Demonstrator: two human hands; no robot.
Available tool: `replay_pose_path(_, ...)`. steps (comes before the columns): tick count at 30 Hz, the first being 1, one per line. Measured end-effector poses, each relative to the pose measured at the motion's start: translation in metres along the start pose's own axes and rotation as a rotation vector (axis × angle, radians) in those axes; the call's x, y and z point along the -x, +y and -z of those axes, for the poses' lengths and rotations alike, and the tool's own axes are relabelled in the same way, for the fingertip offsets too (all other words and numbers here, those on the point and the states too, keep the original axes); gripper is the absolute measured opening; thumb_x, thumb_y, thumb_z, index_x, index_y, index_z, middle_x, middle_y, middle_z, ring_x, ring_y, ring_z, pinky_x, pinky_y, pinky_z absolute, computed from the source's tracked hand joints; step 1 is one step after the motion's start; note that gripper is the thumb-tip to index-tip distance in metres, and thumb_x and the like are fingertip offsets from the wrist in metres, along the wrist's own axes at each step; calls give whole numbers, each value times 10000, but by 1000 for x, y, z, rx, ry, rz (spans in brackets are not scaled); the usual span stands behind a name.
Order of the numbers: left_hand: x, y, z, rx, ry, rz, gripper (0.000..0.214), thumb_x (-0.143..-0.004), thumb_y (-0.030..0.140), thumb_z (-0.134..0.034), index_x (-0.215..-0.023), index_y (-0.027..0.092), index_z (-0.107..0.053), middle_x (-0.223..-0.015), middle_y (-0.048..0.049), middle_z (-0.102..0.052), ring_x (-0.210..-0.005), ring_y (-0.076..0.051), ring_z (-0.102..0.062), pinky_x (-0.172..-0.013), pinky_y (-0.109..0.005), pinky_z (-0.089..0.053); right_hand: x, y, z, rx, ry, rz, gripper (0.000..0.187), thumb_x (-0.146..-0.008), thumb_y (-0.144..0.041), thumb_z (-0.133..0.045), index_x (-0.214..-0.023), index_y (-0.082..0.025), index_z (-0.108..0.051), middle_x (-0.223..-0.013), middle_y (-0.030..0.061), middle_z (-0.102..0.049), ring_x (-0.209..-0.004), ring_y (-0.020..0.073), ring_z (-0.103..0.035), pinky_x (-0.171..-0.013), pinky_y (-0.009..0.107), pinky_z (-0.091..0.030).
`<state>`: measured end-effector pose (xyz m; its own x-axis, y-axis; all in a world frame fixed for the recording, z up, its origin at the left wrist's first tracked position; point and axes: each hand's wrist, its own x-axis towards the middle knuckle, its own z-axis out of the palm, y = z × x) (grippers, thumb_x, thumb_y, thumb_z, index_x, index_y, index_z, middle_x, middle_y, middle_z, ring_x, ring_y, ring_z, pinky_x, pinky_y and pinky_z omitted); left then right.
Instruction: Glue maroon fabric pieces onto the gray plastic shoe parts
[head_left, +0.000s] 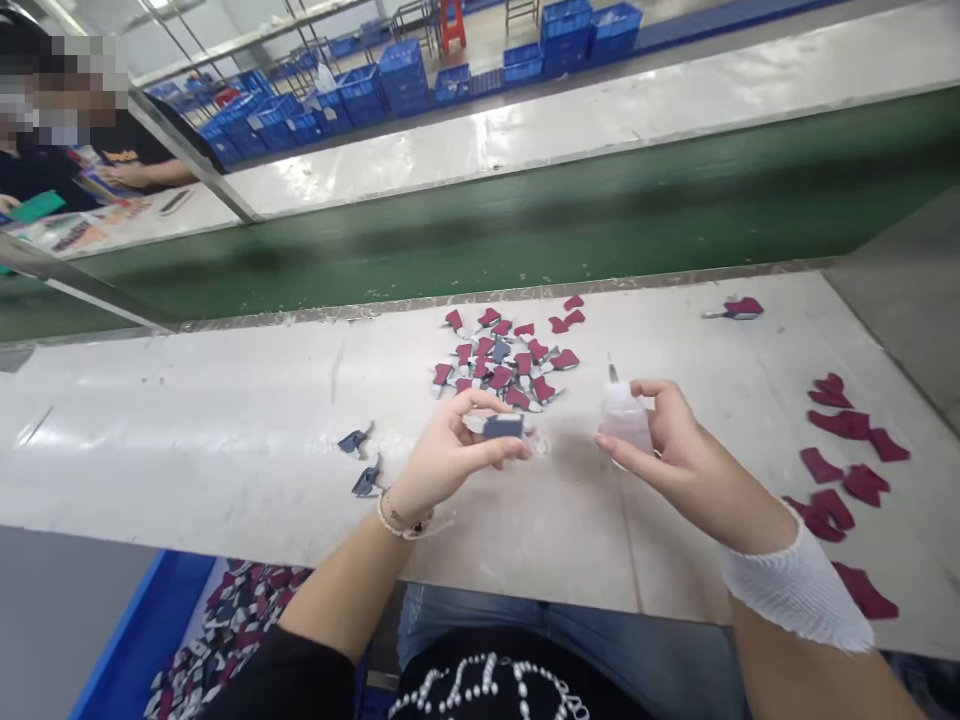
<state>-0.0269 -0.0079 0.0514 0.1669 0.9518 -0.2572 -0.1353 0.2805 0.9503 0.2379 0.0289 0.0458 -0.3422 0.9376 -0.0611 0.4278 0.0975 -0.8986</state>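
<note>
My left hand (457, 450) is closed around a small dark blue-grey and white plastic part (502, 427), pinched between thumb and fingers above the table. In my right hand (667, 440) is a translucent squeeze bottle (627, 418), upright with its thin metal nozzle pointing up. Just beyond my left hand lies a cluster of similar parts with maroon pieces (501, 376) on them. Two dark blue-grey parts (367, 480) rest left of my left wrist. Loose maroon pieces (840, 425) are scattered to the right of my right hand.
A blue bin (135, 640) full of small parts stands below the table's front left edge. One maroon-topped part (739, 308) lies at the back right. Beyond the green conveyor belt (450, 230), blue crates (405, 75) are stacked. Co-workers (135, 140) sit at the far left.
</note>
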Motion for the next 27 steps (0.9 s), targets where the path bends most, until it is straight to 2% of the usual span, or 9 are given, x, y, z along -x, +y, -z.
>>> replay_pose_path(4,-21,-23,-18,379,-156,135,323,-723,178,-869,-970,172,-661,-1016,-56,-741,-858,-131,-708,-719,-216,-529,-3,-13,21,-69,-29,42,330,-880,-504,-692,-1085,-298,-535,-927,33,-676,-807,232,-657,-696,354,-529)
replay_pose_path(8,-28,-40,-19,820,-211,366,253,-795,281,-829,-945,188,-648,-1008,-24,-675,-839,-106,-673,-679,-184,-518,-6,3,25,-197,-82,2,472,-888,-441,-702,-1233,-365,-391,-794,-31,-661,-653,188,-607,-574,289,-499)
replay_pose_path(12,-26,-46,-16,849,-223,427,209,-891,314,-740,-865,153,-610,-1007,-43,-666,-804,-94,-678,-649,-165,-510,-5,5,18,-190,-102,4,335,-839,-378,-761,-1113,-368,-569,-863,-14,-678,-632,160,-598,-508,250,-472)
replay_pose_path(14,-25,-50,-15,850,-289,478,243,-925,391,-684,-917,163,-603,-1068,-78,-696,-836,-142,-724,-647,-192,-530,-5,-2,17,-206,-107,-2,259,-791,-392,-800,-1003,-359,-653,-837,-11,-662,-620,155,-604,-501,252,-484)
replay_pose_path(16,-25,-53,-15,895,-366,523,301,-957,479,-589,-930,179,-581,-1040,-91,-722,-725,-165,-737,-537,-206,-490,-6,-6,19,-233,-91,-28,263,-751,-436,-822,-951,-352,-673,-735,-16,-618,-558,150,-571,-459,256,-459)
replay_pose_path(19,-23,-53,-15,923,-373,523,343,-974,500,-489,-877,179,-559,-934,-74,-717,-504,-117,-633,-429,-203,-349,-7,0,24,-302,14,-74,270,-788,-515,-776,-965,-325,-706,-662,8,-584,-507,155,-520,-406,282,-400)
replay_pose_path(22,-20,-47,-16,898,-324,521,335,-939,480,-522,-848,161,-571,-941,-65,-655,-566,-91,-576,-472,-195,-328,-8,11,27,-435,192,-110,294,-796,-523,-763,-950,-274,-728,-657,42,-605,-480,175,-507,-374,325,-346)
replay_pose_path(25,-18,-42,-17,900,-341,491,319,-916,485,-525,-887,175,-600,-926,-49,-609,-593,-95,-537,-492,-200,-316,-9,15,30,-474,413,-183,364,-681,-536,-851,-859,-248,-717,-643,40,-593,-493,188,-519,-406,351,-341)
replay_pose_path(27,-17,-42,-17,886,-371,428,337,-913,506,-506,-915,188,-617,-946,-53,-629,-608,-115,-578,-518,-218,-357,-8,16,35,-477,470,-228,455,-577,-578,-896,-816,-242,-703,-643,32,-579,-514,183,-536,-431,351,-331)
